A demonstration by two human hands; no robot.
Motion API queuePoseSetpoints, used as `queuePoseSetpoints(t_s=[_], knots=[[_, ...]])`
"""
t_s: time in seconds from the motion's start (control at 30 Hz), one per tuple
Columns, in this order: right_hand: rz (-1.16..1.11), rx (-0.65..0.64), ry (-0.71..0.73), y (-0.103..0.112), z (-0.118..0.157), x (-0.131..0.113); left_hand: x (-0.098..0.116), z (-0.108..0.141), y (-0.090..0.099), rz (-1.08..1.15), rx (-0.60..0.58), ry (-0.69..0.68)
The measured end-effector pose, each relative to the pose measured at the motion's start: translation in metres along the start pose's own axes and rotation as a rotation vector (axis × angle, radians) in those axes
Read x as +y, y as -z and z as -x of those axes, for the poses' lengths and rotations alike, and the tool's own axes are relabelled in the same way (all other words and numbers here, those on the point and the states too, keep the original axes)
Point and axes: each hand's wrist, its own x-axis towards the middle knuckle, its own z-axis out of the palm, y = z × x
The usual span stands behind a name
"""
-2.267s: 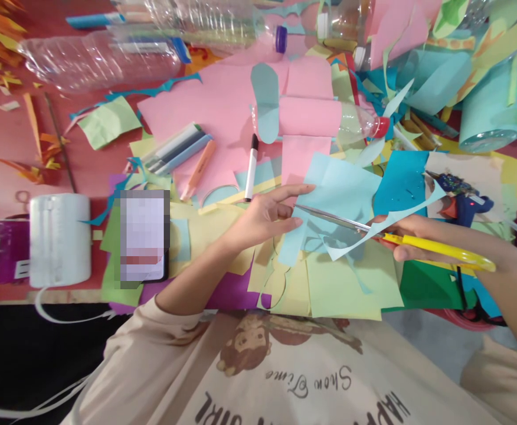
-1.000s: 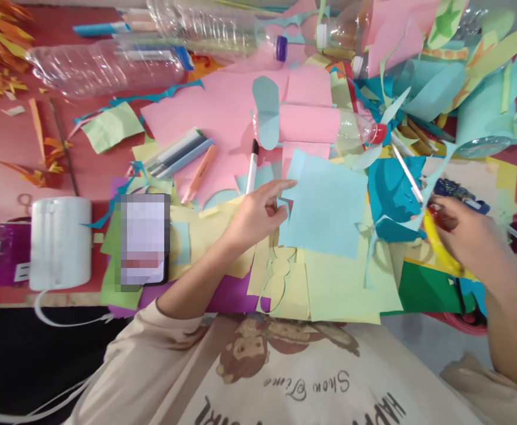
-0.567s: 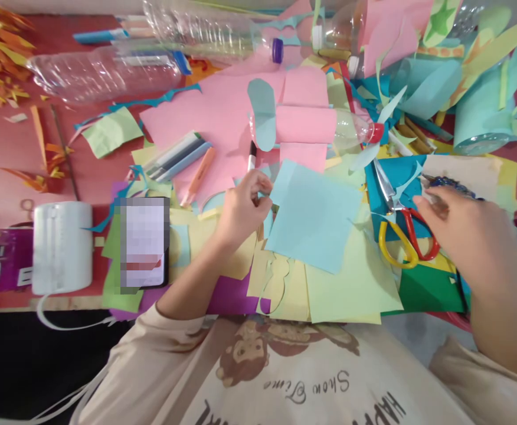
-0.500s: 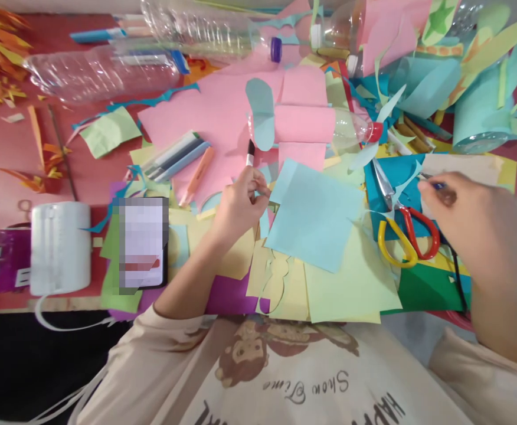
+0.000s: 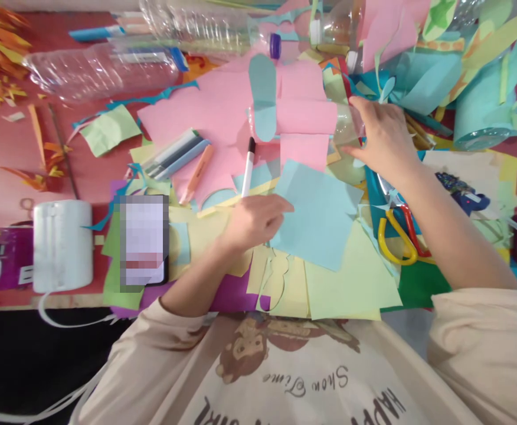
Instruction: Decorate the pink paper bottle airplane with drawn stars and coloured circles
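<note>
My left hand (image 5: 258,221) rests by the left edge of a light blue paper sheet (image 5: 318,212), its index finger extended over the paper and the other fingers curled. A white marker with a black tip (image 5: 248,165) lies just above that hand. My right hand (image 5: 385,133) is around the neck end of a clear bottle wrapped in pink paper (image 5: 307,118), thumb and fingers spread apart on either side; the bottle's red cap is mostly hidden behind it. A blue-green paper oval (image 5: 262,97) sits at the bottle's left end. Yellow-and-red scissors (image 5: 395,239) lie below my right forearm.
Clear plastic bottles (image 5: 99,74) lie along the back left. A phone (image 5: 146,239) and a white device (image 5: 62,245) are at the left. Several markers (image 5: 179,156) lie on pink paper. A blue paper-covered container (image 5: 484,112) is at the back right.
My right hand has moved left and away from me, from beside the scissors to the bottle's neck. My left hand has shifted slightly toward me and right. The bottle's blue-green oval has moved slightly.
</note>
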Motion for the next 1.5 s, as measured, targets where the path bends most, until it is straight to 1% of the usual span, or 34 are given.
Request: queuePoseSetpoints(t_s=[0.03, 0.1, 0.13, 0.2, 0.27, 0.33, 0.4, 0.47, 0.57, 0.6, 0.67, 0.73, 0.77, 0.83, 0.87, 0.97, 1.07, 1.17, 1.2, 1.27, 1.3, 1.37, 1.43, 1.5], knots=[[0.001, -0.003, -0.007, -0.001, -0.002, 0.001, 0.002, 0.001, -0.002, -0.064, -0.088, -0.096], [0.026, -0.005, -0.012, 0.002, -0.004, 0.001, 0.006, 0.002, -0.007, -0.231, -0.224, -0.198], [0.050, 0.006, -0.013, 0.006, -0.005, 0.002, 0.008, 0.003, -0.009, -0.304, -0.267, -0.214], [0.107, 0.066, -0.015, 0.018, -0.006, 0.003, 0.010, 0.005, -0.012, -0.395, -0.306, -0.223], [0.131, 0.156, -0.033, 0.032, -0.006, 0.004, 0.011, 0.006, -0.014, -0.428, -0.327, -0.218], [0.131, 0.211, -0.078, 0.046, -0.003, 0.006, 0.012, 0.007, -0.013, -0.432, -0.357, -0.199], [0.110, 0.229, -0.092, 0.056, 0.002, 0.007, 0.013, 0.008, -0.013, -0.418, -0.393, -0.169], [0.072, 0.246, -0.096, 0.060, 0.009, 0.007, 0.015, 0.008, -0.013, -0.391, -0.426, -0.137], [0.016, 0.262, -0.118, 0.056, 0.023, 0.008, 0.018, 0.008, -0.014, -0.302, -0.448, -0.042], [0.006, 0.237, -0.109, 0.053, 0.027, 0.009, 0.019, 0.007, -0.014, -0.233, -0.439, 0.009], [-0.007, 0.194, -0.070, 0.045, 0.038, 0.009, 0.019, 0.004, -0.013, -0.026, -0.385, 0.128], [-0.004, 0.166, -0.032, 0.036, 0.049, 0.008, 0.016, 0.001, -0.010, 0.181, -0.281, 0.241], [0.002, 0.148, -0.022, 0.031, 0.054, 0.008, 0.014, -0.001, -0.007, 0.240, -0.213, 0.299], [-0.005, 0.139, 0.005, 0.023, 0.065, 0.007, 0.010, -0.005, -0.002, 0.268, -0.072, 0.423], [-0.016, 0.141, 0.020, 0.019, 0.070, 0.007, 0.007, -0.006, 0.001, 0.270, -0.022, 0.479], [-0.073, 0.114, 0.016, 0.010, 0.081, 0.004, 0.000, -0.009, 0.005, 0.268, 0.036, 0.571], [-0.106, 0.141, 0.020, 0.004, 0.086, 0.003, -0.008, -0.009, 0.007, 0.220, 0.099, 0.617], [-0.089, 0.165, 0.052, 0.000, 0.087, 0.003, -0.014, -0.008, 0.008, 0.235, 0.148, 0.663], [-0.082, 0.170, 0.057, -0.001, 0.088, 0.003, -0.015, -0.008, 0.008, 0.253, 0.147, 0.671], [-0.084, 0.164, 0.061, -0.002, 0.088, 0.003, -0.017, -0.007, 0.008, 0.277, 0.110, 0.667], [-0.092, 0.155, 0.057, -0.002, 0.089, 0.003, -0.018, -0.007, 0.007, 0.266, 0.086, 0.649], [-0.117, 0.143, 0.044, -0.002, 0.089, 0.002, -0.020, -0.006, 0.006, 0.177, 0.066, 0.577], [-0.127, 0.147, 0.043, -0.002, 0.089, 0.001, -0.022, -0.006, 0.006, 0.037, 0.095, 0.490], [-0.115, 0.162, 0.053, -0.002, 0.089, 0.000, -0.023, -0.005, 0.006, -0.057, 0.145, 0.437]])
